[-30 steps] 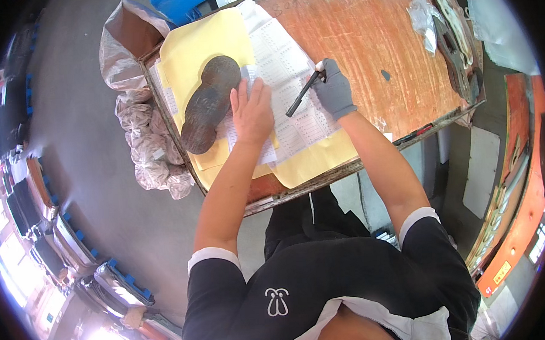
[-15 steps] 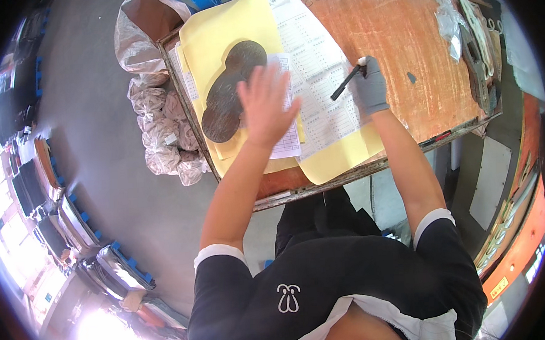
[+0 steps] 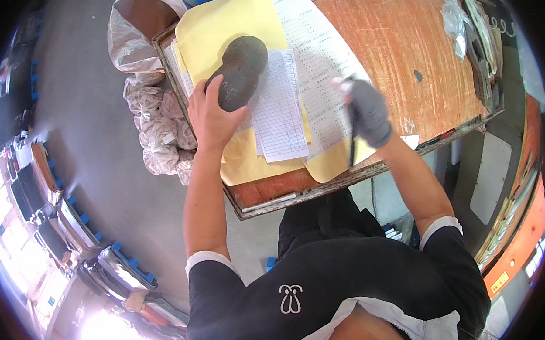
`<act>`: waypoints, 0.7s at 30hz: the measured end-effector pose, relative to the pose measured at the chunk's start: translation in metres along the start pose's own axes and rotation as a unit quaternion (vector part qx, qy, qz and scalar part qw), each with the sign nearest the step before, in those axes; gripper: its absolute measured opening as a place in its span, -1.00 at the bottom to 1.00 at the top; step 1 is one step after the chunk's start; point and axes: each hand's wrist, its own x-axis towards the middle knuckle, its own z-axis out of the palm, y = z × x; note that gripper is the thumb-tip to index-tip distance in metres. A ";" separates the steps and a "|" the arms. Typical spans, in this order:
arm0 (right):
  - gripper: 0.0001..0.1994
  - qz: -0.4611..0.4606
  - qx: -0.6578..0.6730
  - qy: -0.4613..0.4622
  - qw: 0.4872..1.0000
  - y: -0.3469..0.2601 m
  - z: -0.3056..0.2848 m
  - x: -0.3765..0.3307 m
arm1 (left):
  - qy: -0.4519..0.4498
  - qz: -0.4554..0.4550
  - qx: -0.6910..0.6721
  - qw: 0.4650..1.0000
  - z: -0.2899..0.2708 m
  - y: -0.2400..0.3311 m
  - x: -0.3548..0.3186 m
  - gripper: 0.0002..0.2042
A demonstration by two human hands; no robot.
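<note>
My bare left hand (image 3: 212,121) grips the lower end of a dark sole-shaped piece (image 3: 243,56), thumb to one side and fingers to the other, hiding part of it. Beneath the piece lies a yellow paper folder (image 3: 217,26). A white lined form (image 3: 281,124) rests just right of the left hand. In a grey glove, my right hand (image 3: 368,111) is closed round a black pen (image 3: 352,145) that points down toward the table's near edge; motion blurs both. Under and beside that hand spread large printed sheets (image 3: 319,64) over more yellow paper.
The worn orange wooden table (image 3: 412,36) has a metal-edged rim. On it are a small dark scrap (image 3: 418,75) and, at right, clear plastic (image 3: 448,10) beside stacked flat pieces (image 3: 479,45). Several tied bags (image 3: 158,126) and an open sack (image 3: 130,42) stand left of it.
My left hand has moved left from above the form onto the sole-shaped piece and closed on it. The right hand has come nearer with the pen, which now points downward.
</note>
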 end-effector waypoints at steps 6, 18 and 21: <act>-0.73 -0.058 -0.119 -0.077 0.988 -0.018 0.068 0.004 | 0.061 0.014 -0.033 0.998 -0.001 -0.014 0.016 -0.27; -0.68 -0.056 -0.130 -0.061 0.988 0.004 0.082 -0.013 | 0.063 0.045 -0.092 0.993 -0.011 -0.013 0.017 -0.25; -0.69 -0.058 -0.129 -0.060 0.988 0.002 0.080 -0.011 | 0.030 0.041 -0.057 0.997 -0.004 -0.008 0.022 -0.26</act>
